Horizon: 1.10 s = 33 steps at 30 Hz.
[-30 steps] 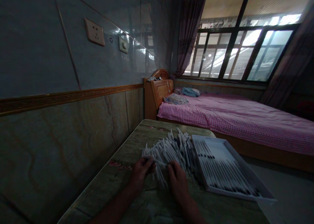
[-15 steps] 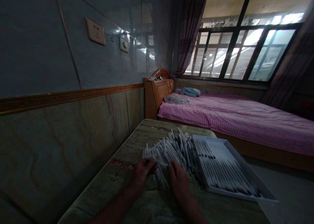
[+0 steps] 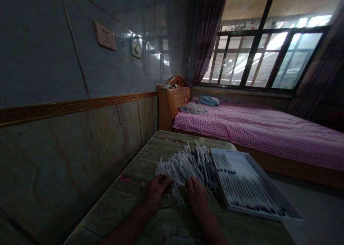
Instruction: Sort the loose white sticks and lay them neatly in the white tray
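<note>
A loose heap of thin white sticks [image 3: 190, 166] lies crossed on the wood-patterned tabletop [image 3: 134, 198]. My left hand [image 3: 158, 192] is curled at the heap's near edge, pinching one white stick [image 3: 177, 180] that points right. My right hand [image 3: 197, 202] rests flat on the near end of the heap, its fingertips close to that stick's far end. To the right stands a white tray [image 3: 259, 177] holding many sticks in parallel rows, their dark marks lining up across the middle.
The table's left edge runs along a tiled wall with a power socket [image 3: 104, 35]. Beyond the table stands a bed with a pink checked sheet [image 3: 255, 130] and wooden headboard [image 3: 174, 101]. Grey floor [image 3: 317, 209] lies to the right of the table.
My right hand has shifted slightly right and toward me. My left hand has moved slightly, still pinching the stick. The heap and tray look unchanged.
</note>
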Each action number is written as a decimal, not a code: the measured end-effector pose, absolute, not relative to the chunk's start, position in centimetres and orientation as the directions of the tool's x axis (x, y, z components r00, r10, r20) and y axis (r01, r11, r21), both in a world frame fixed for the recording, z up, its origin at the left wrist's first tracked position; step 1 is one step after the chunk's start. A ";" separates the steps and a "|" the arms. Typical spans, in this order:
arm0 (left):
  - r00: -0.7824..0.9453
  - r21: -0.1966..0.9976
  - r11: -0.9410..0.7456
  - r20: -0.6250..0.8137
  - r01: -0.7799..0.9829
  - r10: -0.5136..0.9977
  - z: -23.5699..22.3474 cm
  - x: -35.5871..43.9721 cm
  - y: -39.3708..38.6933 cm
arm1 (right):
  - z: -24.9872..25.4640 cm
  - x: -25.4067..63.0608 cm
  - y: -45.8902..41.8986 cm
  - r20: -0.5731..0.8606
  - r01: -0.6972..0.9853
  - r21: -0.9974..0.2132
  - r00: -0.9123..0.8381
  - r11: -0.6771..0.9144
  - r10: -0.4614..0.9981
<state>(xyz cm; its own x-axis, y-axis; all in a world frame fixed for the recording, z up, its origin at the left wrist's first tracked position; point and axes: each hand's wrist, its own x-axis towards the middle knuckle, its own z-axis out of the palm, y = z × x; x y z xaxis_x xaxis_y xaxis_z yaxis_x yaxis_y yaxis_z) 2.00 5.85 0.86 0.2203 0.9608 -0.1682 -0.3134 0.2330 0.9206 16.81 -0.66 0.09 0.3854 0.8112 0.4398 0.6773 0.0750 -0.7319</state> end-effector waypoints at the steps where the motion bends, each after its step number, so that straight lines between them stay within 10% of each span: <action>1: 0.218 0.918 0.236 -0.172 -0.318 0.961 0.9 2.0 5.9 | 0.1 16.9 -0.7 0.439 0.673 -0.735 0.384 0.079 0.813; 26: 0.235 0.923 0.235 -0.167 -0.304 0.958 0.8 1.7 6.1 | -0.2 16.7 -1.1 0.450 0.758 -0.648 0.310 0.068 0.838; 33: 0.265 0.939 0.214 -0.141 -0.269 0.954 0.9 1.7 6.1 | -0.8 16.9 -0.9 0.648 0.894 -0.410 0.143 0.184 0.748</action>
